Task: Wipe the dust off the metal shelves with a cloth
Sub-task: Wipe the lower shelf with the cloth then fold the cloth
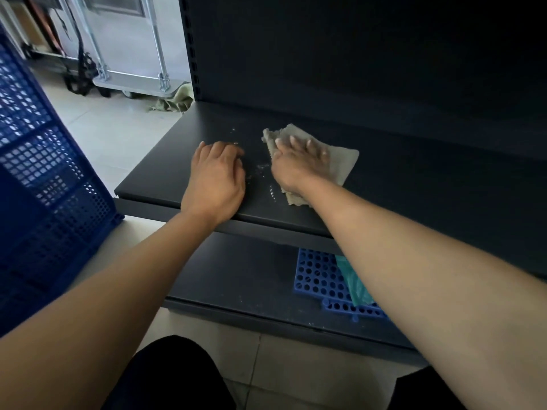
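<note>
Right hand [299, 164] presses cloth [340, 161] flat on dusty metal shelf [165, 161].

The shelf [183, 161] is matt dark metal, smooth, flecked with pale dust. The cloth [340, 164] is rough grey fabric. The crate [44, 179] is perforated blue plastic.

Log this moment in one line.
phase: wipe upper shelf | right hand: flat on cloth | left hand: resting on shelf, empty | dust specks: between hands

Bare forearms [124, 285] all the way to the frame edge, left hand [217, 182] and right hand [299, 164] bare too, black trousers [171, 377] over the knees.
</note>
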`<state>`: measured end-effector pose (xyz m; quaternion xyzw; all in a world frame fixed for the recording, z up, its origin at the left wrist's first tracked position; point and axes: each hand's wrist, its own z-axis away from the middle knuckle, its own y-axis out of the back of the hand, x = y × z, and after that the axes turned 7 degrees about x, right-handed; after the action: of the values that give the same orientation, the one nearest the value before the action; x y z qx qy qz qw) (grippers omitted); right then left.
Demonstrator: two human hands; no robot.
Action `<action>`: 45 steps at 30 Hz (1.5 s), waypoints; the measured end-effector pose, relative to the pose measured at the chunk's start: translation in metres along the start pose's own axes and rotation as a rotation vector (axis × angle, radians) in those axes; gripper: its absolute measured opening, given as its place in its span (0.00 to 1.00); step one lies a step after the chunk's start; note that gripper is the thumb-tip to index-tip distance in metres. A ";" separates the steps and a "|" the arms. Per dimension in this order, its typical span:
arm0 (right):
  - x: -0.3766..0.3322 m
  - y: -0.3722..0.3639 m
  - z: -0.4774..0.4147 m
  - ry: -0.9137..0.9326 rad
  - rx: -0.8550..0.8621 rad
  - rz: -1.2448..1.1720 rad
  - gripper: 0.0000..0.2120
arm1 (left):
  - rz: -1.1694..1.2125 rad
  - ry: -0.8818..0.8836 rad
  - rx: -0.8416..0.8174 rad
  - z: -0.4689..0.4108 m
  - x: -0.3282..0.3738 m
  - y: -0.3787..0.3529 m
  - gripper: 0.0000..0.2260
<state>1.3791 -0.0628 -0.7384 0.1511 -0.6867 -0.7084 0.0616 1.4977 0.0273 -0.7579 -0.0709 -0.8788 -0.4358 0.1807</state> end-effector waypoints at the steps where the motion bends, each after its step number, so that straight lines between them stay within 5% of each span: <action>1: -0.008 -0.001 0.003 0.023 0.001 -0.007 0.26 | 0.004 0.003 0.012 0.000 0.000 0.001 0.17; 8: -0.023 -0.006 0.034 0.174 -0.017 -0.097 0.24 | 0.001 0.029 0.062 0.003 0.002 0.009 0.17; 14: -0.020 -0.004 0.013 0.111 -0.010 -0.096 0.24 | -0.103 0.039 0.020 -0.001 -0.033 0.024 0.18; 25: -0.051 -0.009 -0.047 0.055 -0.018 -0.067 0.25 | 0.054 0.178 0.118 0.000 -0.044 0.026 0.18; 36: -0.081 -0.016 -0.025 0.432 -0.017 -0.225 0.21 | 0.056 0.183 0.138 -0.002 -0.043 0.024 0.16; 45: -0.042 -0.007 0.033 0.408 -0.018 -0.193 0.22 | -0.004 0.177 0.099 0.004 -0.034 0.030 0.18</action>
<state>1.4094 -0.0184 -0.7395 0.3556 -0.6361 -0.6718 0.1326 1.5368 0.0503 -0.7507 -0.0213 -0.8800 -0.3967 0.2601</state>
